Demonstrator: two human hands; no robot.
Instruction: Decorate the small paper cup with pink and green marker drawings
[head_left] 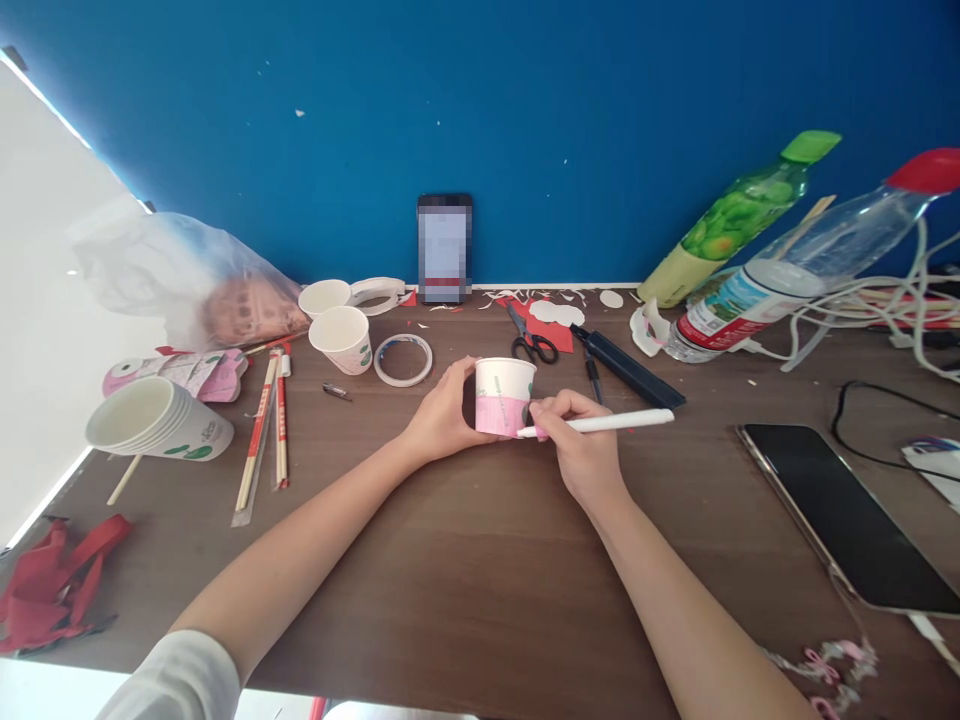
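Note:
A white paper cup [507,378] stands upright in the middle of the table, its lower half coloured pink. My left hand [444,412] is wrapped round the cup's left side. In my right hand [581,440] is a white marker [634,420], gripped like a pen, its tip at the pink lower right of the cup. Whether the tip touches the paper I cannot tell. Just behind the cup lie black-handled scissors [534,345]. To the left of them is a roll of tape [403,360].
At the left are stacked paper cups [161,420], wrapped chopsticks [259,435] and a plastic bag [217,280]. A phone [444,250] leans on the blue wall. Two bottles, one green-capped [720,240] and one red-capped [787,285], stand right, near cables. Another phone [847,515] lies front right.

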